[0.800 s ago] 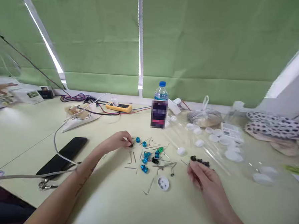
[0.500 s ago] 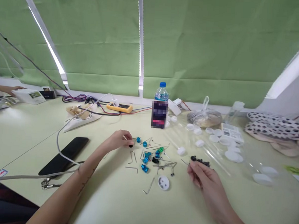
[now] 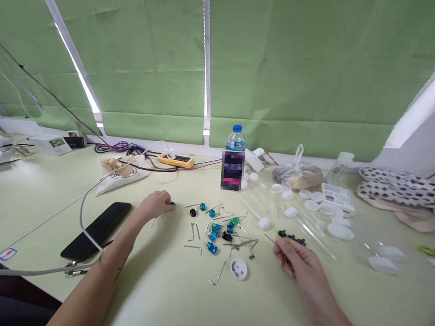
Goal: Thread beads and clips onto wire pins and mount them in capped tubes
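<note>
My left hand (image 3: 154, 206) is over the table left of the loose parts, its fingertips closed on a small blue metal part (image 3: 173, 204). My right hand (image 3: 296, 259) pinches a thin metal rod (image 3: 270, 238) whose other end is hidden by the fingers. Several small black parts (image 3: 291, 236) lie just beyond that hand. Between the hands are scattered blue metal parts (image 3: 212, 248), a green part (image 3: 235, 221), a black round part (image 3: 193, 213) and several L-shaped hex keys (image 3: 218, 274). A white cap (image 3: 238, 269) holds small grey pieces.
Clear plastic tubes (image 3: 314, 229) and white caps (image 3: 340, 231) spread to the right. A bottle (image 3: 236, 142) stands at the back, near a yellow multimeter (image 3: 176, 160). On the left are a black phone (image 3: 96, 230), a grey cable (image 3: 82, 214) and a cloth bag (image 3: 124, 177).
My left hand has moved left, away from the black round part, which now lies uncovered on the table. A blue part now shows at its fingertips. My right hand has stayed nearly still.
</note>
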{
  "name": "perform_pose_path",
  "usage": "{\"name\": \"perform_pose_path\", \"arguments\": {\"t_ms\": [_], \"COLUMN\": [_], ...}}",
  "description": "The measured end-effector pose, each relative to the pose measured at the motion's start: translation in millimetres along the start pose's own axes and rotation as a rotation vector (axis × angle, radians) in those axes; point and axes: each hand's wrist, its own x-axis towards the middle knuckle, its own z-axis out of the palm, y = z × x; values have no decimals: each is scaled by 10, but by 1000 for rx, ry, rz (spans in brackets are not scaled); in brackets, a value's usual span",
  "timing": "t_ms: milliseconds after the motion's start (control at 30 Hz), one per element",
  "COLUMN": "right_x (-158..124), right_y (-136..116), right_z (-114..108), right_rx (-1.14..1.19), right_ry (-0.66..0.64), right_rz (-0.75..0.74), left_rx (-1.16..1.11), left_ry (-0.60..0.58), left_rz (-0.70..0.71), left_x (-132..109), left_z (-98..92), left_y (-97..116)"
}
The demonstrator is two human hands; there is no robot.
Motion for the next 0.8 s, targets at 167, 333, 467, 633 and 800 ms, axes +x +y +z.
{"name": "perform_pose_path", "arguments": {"t_ms": [167, 333, 467, 633, 800], "right_x": [8, 0, 10, 12, -17], "right_y": [15, 9, 11, 8, -26], "right_z": [-11, -8, -8, -9, -6], "right_rx": [-2, 3, 6, 3, -4], "right_ry": [-3, -9, -3, -1, 9], "right_rz": [2, -10, -9, -10, -6], "left_rx": [-222, -562, -1252, -1652, -1720], "left_ry": [132, 187, -55, -199, -288], "left_rz": [132, 246, 250, 112, -17], "left_x": [-49, -214, -351, -365, -371], "left_z": [-124, -17, 101, 190, 289], "left_y": [156, 473, 664, 698, 726]}}
